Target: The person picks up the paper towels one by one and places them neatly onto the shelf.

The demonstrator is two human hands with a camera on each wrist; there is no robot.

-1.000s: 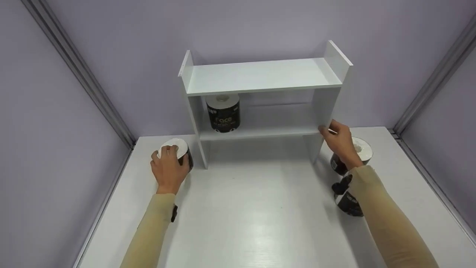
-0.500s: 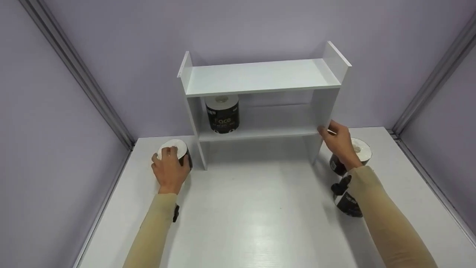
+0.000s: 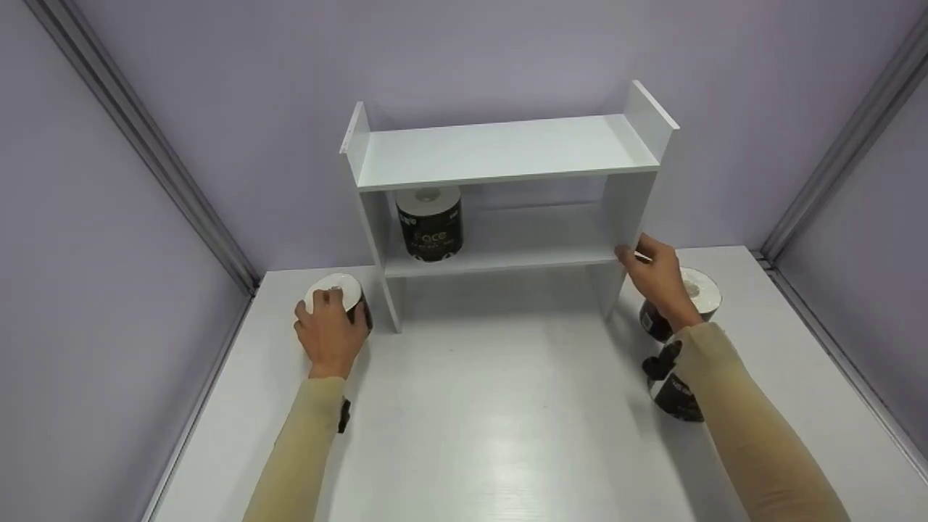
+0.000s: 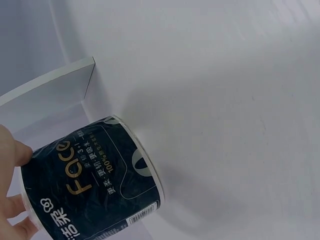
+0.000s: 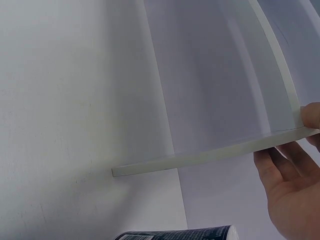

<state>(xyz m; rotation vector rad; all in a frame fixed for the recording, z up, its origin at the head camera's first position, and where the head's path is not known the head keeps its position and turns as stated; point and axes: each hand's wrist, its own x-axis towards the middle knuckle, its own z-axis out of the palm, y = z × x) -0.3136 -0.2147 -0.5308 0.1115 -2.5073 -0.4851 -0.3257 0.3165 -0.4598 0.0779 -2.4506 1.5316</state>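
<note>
Head view: near the back left corner of the bench (image 3: 464, 406), the left hand (image 3: 330, 337) grasps a paper roll (image 3: 349, 286), fingers (image 3: 335, 296) bent over its white top and thumb at its side, hiding most of the dark wrapper. Left wrist view shows "Face" on that wrapper, though the frame crops both hand and roll; whether the base touches the bench is hard to tell. Against the back edge stands a white shelf unit (image 3: 500, 152); the right hand (image 3: 658, 279) pinches the front edge of its right side panel (image 3: 627, 206), the fingertips behind being hidden from the head camera and partly cut off in the right wrist view. Toward the left on the middle board (image 3: 540, 235) stands a shelf roll (image 3: 433, 232), the back of its top covered by the upper board. Between the unit and the bench's right edge, the hand and wrist partly cover a far roll (image 3: 703, 290), while the right sleeve (image 3: 747, 413) hides much of a near roll (image 3: 674, 399). The bench's front edge lies out of frame.
</note>
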